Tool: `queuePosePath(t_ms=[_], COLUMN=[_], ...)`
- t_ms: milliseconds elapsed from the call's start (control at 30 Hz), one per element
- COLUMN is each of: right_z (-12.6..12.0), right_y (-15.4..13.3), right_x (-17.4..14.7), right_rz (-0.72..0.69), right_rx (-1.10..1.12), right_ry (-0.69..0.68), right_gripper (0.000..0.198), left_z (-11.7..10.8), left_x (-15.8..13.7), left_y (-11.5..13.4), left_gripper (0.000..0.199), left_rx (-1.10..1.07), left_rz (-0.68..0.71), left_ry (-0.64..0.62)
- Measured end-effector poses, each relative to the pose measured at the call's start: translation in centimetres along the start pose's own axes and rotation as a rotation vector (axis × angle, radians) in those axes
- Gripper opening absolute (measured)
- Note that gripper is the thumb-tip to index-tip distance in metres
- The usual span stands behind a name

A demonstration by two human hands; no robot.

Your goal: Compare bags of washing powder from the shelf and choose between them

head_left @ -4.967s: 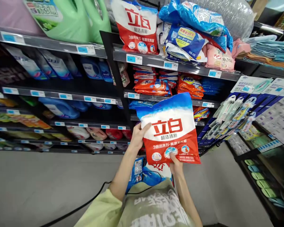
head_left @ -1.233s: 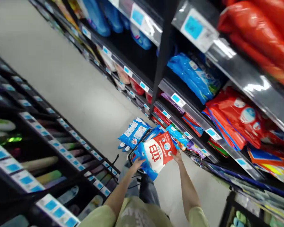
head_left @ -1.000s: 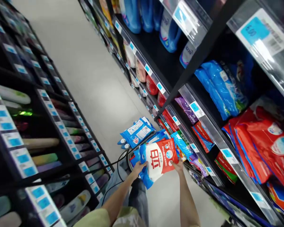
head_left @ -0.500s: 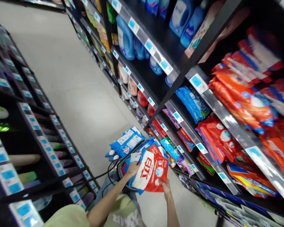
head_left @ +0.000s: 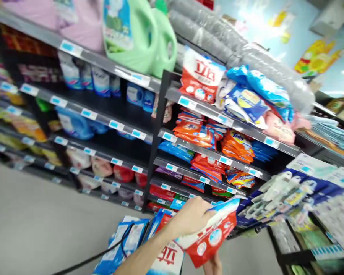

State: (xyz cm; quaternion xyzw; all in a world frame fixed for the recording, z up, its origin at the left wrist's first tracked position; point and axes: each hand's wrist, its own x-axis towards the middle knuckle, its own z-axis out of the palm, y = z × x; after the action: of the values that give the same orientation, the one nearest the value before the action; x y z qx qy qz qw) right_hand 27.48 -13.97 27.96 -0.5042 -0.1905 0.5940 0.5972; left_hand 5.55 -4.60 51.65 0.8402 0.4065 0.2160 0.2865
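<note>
A red and white bag of laundry powder point(head_left: 210, 238) is held up in front of me, tilted. My left hand point(head_left: 193, 215) is closed on its upper left part, with the fingertips partly hidden. Under its lower edge, my right hand point(head_left: 213, 264) grips the bag from below, mostly hidden behind it. Below my left forearm stand more packed bags, among them a white and red bag point(head_left: 169, 258) and a blue bag point(head_left: 123, 238). A similar red and white bag point(head_left: 202, 76) stands upright on the top shelf ahead.
Shelving fills the view ahead, with green detergent jugs point(head_left: 137, 36), orange bags point(head_left: 237, 147) and blue bottles point(head_left: 74, 124). Hanging packs point(head_left: 281, 193) cover a rack on the right. A black cable point(head_left: 88, 259) runs in from lower left, above the grey floor point(head_left: 46, 214).
My view has swung up and right, from the aisle floor toward the shelves. The red and white bag has been raised away from the other bags, with both hands still on it.
</note>
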Motion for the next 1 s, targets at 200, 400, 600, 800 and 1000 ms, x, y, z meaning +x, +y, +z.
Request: queuePosePath(t_ms=[200,400,600,800,1000], right_z=[2.5,11.0,13.8,12.9,10.2], right_y=[-3.1,-4.9,-10.7,-10.9,-7.6], right_x=[0.6,0.5,2.5,3.3,3.3], right_rz=[-0.194,-0.222,-0.251,-0.285,-0.241], right_rx=[0.282,0.529,0.619,0.495,0.548], right_ry=[0.173,-0.139,-0.278,-0.296,-0.281], right_gripper=[0.072,0.056,0.057,0.055,0.057], left_z=[-8.6,-11.0,-10.5,-0.2,0.5], left_x=[1.3,5.9,6.4,5.8,4.5], left_y=[6.8,10.6,5.9,-3.7,-5.6], left_gripper=[0.03,0.017,0.061,0.082,0.075], left_rx=[0.243,0.384,-0.509,-1.402,-1.4], left_rz=[0.361,0.582,0.431,-0.137,-0.116], left_ry=[0.152,0.333,0.738,0.476,0.541])
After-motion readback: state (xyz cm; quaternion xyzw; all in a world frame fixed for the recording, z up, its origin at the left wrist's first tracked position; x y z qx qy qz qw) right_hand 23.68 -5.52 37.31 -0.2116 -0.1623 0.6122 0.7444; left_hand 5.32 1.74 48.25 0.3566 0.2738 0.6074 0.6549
